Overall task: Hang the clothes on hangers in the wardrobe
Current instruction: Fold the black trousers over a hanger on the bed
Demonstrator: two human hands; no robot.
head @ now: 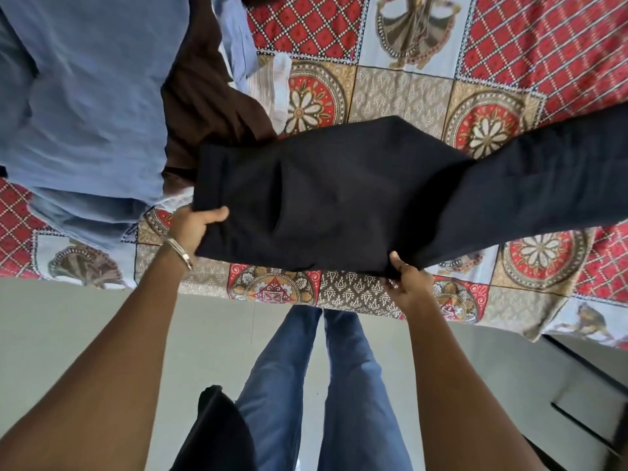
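At about ten o'clock we see a blue shirt [85, 107] spread on the bed [407, 86], with a brown garment [204, 96] just beside it at eleven o'clock and a strip of white cloth [272, 86] showing past the brown one. Our left hand [193, 229], at nine o'clock of the black trousers [339, 195], pinches their near left corner, thumb on top and the other fingers tucked under the cloth; a metal bracelet [178, 251] sits on that wrist. The trousers stretch across the middle, held up over the patterned bedcover, one leg running off toward three o'clock. Our right hand [407, 283], at five o'clock of the trousers, grips their lower edge, thumb pressed on the fabric, remaining fingers hidden beneath. Below, at six o'clock, we see our legs in blue jeans [306, 385] standing on the pale floor [68, 317].
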